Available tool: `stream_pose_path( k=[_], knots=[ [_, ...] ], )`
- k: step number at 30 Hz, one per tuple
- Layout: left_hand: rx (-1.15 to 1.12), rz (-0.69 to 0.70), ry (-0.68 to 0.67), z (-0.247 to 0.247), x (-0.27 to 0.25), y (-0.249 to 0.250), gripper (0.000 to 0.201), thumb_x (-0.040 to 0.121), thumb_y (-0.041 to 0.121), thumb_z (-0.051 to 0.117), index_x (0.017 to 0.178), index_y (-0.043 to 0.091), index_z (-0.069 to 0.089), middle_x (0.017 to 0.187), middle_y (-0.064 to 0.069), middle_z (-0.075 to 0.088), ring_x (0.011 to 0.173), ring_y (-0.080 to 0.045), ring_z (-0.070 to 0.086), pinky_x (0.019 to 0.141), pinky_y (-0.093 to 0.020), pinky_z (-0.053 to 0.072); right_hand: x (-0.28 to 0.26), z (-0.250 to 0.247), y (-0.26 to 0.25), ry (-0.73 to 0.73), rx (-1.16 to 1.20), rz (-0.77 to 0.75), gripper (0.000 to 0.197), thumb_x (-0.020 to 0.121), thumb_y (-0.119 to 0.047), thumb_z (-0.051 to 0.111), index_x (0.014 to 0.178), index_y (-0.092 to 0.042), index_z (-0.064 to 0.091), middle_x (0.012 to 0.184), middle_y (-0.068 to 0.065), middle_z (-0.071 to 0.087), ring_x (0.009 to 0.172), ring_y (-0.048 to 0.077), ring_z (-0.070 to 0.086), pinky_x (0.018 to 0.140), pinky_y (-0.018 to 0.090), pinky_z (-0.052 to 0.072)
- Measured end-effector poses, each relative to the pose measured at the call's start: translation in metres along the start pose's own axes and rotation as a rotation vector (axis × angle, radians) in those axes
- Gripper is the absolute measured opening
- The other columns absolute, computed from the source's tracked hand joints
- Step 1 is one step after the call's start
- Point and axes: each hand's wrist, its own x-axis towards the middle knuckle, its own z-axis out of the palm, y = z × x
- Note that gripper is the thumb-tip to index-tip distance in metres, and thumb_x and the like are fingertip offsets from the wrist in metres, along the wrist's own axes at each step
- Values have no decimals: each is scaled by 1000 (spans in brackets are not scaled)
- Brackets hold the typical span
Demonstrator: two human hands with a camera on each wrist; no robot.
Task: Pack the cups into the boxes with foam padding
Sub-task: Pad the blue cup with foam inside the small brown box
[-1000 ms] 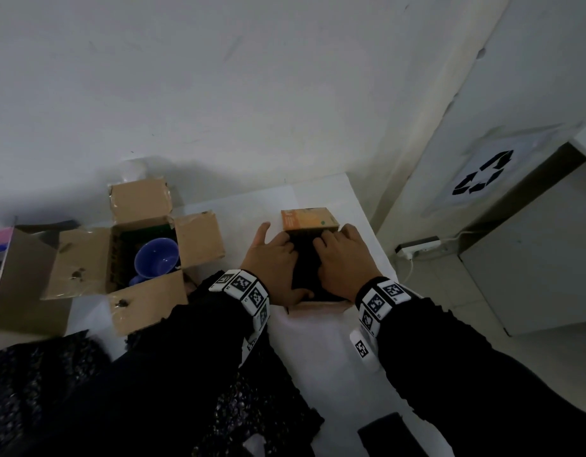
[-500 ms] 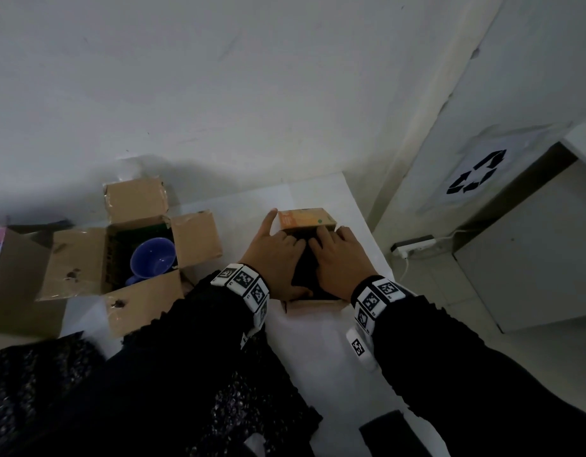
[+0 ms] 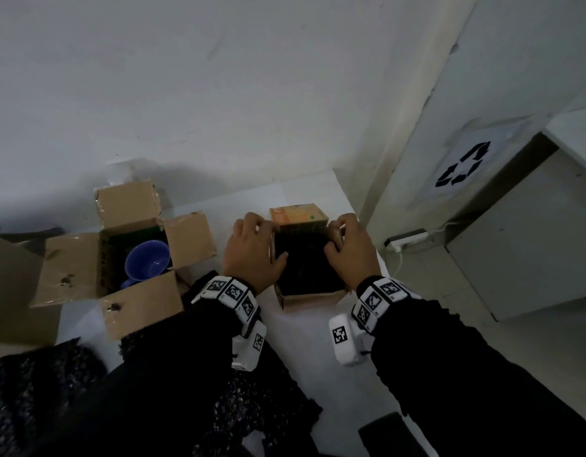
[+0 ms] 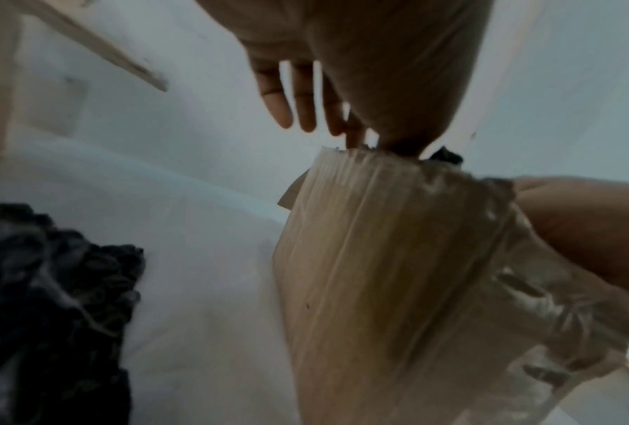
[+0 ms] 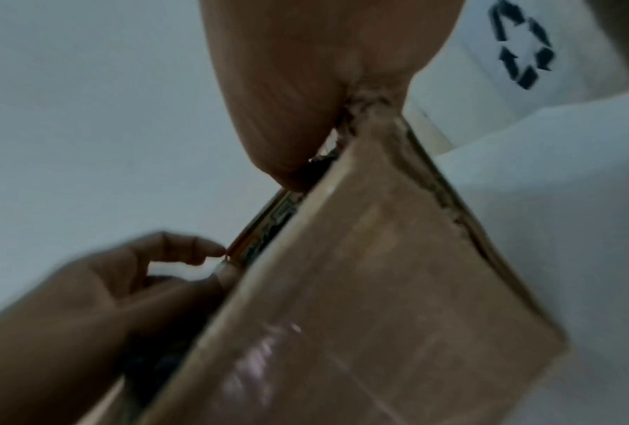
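A small cardboard box (image 3: 313, 296) stands on the white table, with black foam (image 3: 305, 265) filling its top and an orange flap (image 3: 298, 216) at its far side. My left hand (image 3: 252, 255) grips the box's left flap (image 4: 378, 273), thumb on the inner side and fingers outside. My right hand (image 3: 349, 249) grips the right flap (image 5: 378, 287) the same way. A purple cup (image 3: 146, 262) lies in a larger open box (image 3: 70, 258) to the left. Whether a cup sits under the foam is hidden.
Black padding sheets (image 3: 37, 390) lie at the near left and under my left arm. Another brown box (image 3: 11, 291) stands at the far left. The table's right edge (image 3: 367, 225) is close to the small box; beyond it are a power strip (image 3: 407, 239) and a white cabinet (image 3: 532, 258).
Both hands lay side by side on the foam in the box. They have since moved apart to the box's left and right flaps and curled round them.
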Motion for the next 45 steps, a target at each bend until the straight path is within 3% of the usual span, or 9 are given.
stream_pose_path(
  k=[3, 8, 18, 21, 26, 30, 35, 40, 45],
  knots=[
    [-153, -225, -148, -3, -1, 8, 57, 75, 38, 71, 120, 23, 41, 110, -7, 50, 91, -30, 58, 71, -40, 52, 5, 0, -2, -69, 49, 99, 38, 75, -8, 61, 103, -22, 40, 95, 9, 55, 74, 28, 55, 60, 32, 38],
    [-175, -324, -196, -1, 10, 15, 56, 73, 26, 73, 114, 22, 34, 101, -8, 54, 76, -27, 55, 62, -34, 42, 16, 3, -2, -45, -13, 198, 43, 73, -6, 70, 98, -17, 37, 92, 9, 56, 74, 29, 54, 61, 32, 36],
    [-124, -316, -300, -5, 9, 14, 65, 66, 26, 72, 114, 24, 28, 94, -2, 51, 73, -27, 57, 60, -35, 48, 0, -8, 4, -175, 102, 86, 46, 70, -6, 65, 104, -21, 38, 100, 10, 53, 84, 27, 53, 63, 30, 38],
    [-84, -341, -268, -3, 13, 20, 60, 68, 19, 73, 109, 20, 29, 99, -7, 54, 75, -30, 59, 59, -37, 46, 7, -7, 0, -206, 52, 116, 47, 68, 3, 63, 101, -18, 36, 91, 9, 50, 76, 27, 50, 55, 31, 31],
    [2, -345, -244, -5, 13, 28, 55, 75, 15, 69, 116, 15, 32, 106, -11, 54, 81, -34, 62, 62, -40, 50, 2, -1, -7, -130, -115, 100, 40, 73, 5, 56, 95, -19, 33, 97, 12, 49, 73, 31, 49, 61, 36, 36],
    [267, -205, -190, -7, 6, 29, 65, 69, 22, 75, 122, 14, 38, 120, -10, 40, 99, -30, 50, 70, -37, 45, -9, -2, -6, -82, -197, -5, 35, 69, 1, 59, 95, -17, 45, 106, 9, 45, 90, 30, 46, 68, 38, 44],
    [439, -41, -157, -12, -2, 27, 27, 78, 25, 58, 103, 17, 62, 117, -4, 44, 102, -27, 45, 79, -35, 35, -26, -20, 3, 36, -511, -342, 14, 68, -24, 61, 80, -18, 62, 115, 3, 55, 105, 31, 47, 76, 35, 35],
    [531, 33, -201, -20, -7, 32, 35, 80, 46, 56, 100, 20, 67, 121, -3, 43, 108, -27, 42, 84, -39, 34, -36, -21, 7, -72, -702, -420, 32, 76, -38, 44, 80, -22, 72, 129, 1, 55, 123, 32, 41, 98, 49, 24],
    [364, 249, -1, -13, -35, 21, 23, 85, 39, 56, 85, 17, 65, 100, -5, 56, 91, -29, 51, 75, -39, 39, -48, -27, 7, -54, -707, -521, 23, 79, -32, 51, 83, -20, 70, 112, 2, 61, 106, 29, 52, 94, 46, 25]
  ],
)
